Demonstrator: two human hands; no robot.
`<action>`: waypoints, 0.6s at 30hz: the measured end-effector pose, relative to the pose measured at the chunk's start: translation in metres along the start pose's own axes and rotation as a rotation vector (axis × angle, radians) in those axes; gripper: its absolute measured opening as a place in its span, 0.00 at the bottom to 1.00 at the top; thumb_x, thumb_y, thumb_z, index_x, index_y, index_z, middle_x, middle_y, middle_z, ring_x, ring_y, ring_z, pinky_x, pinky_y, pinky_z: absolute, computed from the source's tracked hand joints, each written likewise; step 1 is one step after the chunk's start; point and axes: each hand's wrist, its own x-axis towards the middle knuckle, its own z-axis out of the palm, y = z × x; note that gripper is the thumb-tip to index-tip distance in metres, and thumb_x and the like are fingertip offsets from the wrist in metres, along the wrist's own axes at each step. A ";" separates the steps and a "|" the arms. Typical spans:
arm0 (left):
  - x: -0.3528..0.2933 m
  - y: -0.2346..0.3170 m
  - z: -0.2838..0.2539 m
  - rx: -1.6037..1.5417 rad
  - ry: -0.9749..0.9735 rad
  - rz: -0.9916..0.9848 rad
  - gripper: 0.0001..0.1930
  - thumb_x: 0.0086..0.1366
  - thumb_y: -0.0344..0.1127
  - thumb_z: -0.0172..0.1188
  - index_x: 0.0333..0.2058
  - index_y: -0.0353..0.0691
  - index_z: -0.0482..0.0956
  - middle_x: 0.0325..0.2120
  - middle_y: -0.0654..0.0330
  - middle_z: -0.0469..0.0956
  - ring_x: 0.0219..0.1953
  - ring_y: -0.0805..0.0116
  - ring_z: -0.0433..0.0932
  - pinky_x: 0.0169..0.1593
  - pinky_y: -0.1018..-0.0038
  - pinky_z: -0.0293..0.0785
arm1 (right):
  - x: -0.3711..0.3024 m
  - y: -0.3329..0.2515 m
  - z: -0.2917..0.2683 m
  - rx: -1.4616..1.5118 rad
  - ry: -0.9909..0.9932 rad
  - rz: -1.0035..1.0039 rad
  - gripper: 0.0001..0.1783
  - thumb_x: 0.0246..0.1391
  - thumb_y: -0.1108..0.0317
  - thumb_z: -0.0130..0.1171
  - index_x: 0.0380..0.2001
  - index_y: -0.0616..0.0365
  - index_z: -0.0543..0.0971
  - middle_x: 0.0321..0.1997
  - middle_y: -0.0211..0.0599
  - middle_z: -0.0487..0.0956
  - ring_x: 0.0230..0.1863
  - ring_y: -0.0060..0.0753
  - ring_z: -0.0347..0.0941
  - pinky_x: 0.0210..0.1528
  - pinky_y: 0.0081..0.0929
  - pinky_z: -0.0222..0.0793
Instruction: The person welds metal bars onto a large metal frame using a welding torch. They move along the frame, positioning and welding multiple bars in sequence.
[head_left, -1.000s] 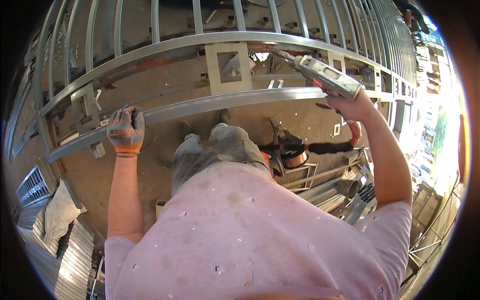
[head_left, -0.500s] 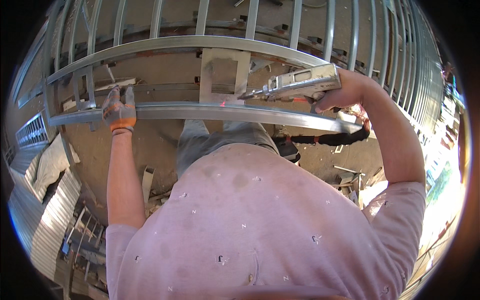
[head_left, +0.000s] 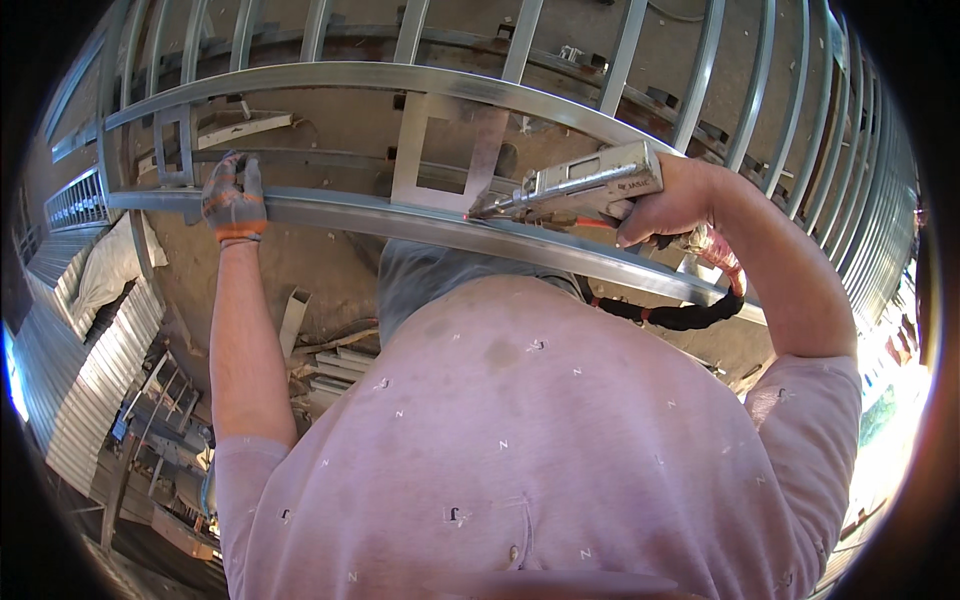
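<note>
A long silver metal tube of a barred frame runs crosswise in front of me. My left hand, in a grey and orange glove, is closed over this tube near its left end. My bare right hand grips a handheld laser welding gun. The gun points left, its narrow nozzle at the tube's upper edge, where a small red light spot glows. That spot lies by the lower right corner of a flat metal plate with a rectangular cutout, which spans two tubes.
A black-wrapped cable hangs from the gun below the tube. Upright bars of the frame rise beyond. Corrugated sheets and a pale cloth lie at left. Metal offcuts are on the floor near my body.
The gun's nozzle has come down closer to the tube, and the red spot has shifted right along the plate's lower edge. My left hand keeps its hold on the tube. The view has shifted slightly.
</note>
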 end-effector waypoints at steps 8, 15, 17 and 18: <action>-0.002 -0.005 0.002 -0.001 -0.022 -0.046 0.14 0.73 0.49 0.65 0.44 0.44 0.88 0.41 0.53 0.89 0.44 0.47 0.87 0.50 0.57 0.82 | -0.003 -0.001 0.000 0.002 0.001 -0.042 0.40 0.42 0.76 0.78 0.63 0.59 0.79 0.52 0.49 0.86 0.43 0.38 0.86 0.43 0.35 0.88; -0.001 -0.004 -0.001 -0.003 -0.054 -0.057 0.15 0.74 0.49 0.63 0.46 0.44 0.88 0.44 0.51 0.88 0.46 0.47 0.87 0.53 0.57 0.81 | 0.003 0.006 -0.001 -0.023 -0.059 -0.074 0.41 0.43 0.75 0.76 0.65 0.59 0.79 0.50 0.48 0.86 0.41 0.36 0.86 0.42 0.34 0.88; 0.000 -0.003 -0.001 -0.002 -0.077 -0.064 0.15 0.75 0.49 0.62 0.46 0.44 0.88 0.44 0.51 0.88 0.47 0.46 0.86 0.53 0.57 0.81 | 0.002 0.005 -0.001 -0.045 -0.054 -0.040 0.41 0.43 0.75 0.76 0.65 0.59 0.78 0.50 0.48 0.86 0.41 0.36 0.86 0.42 0.34 0.88; 0.000 -0.003 -0.002 0.002 -0.081 -0.070 0.15 0.75 0.49 0.62 0.46 0.44 0.88 0.45 0.51 0.88 0.47 0.46 0.86 0.53 0.57 0.81 | 0.001 0.004 -0.001 -0.046 -0.053 -0.041 0.41 0.43 0.75 0.76 0.65 0.59 0.79 0.49 0.48 0.87 0.41 0.36 0.86 0.42 0.34 0.88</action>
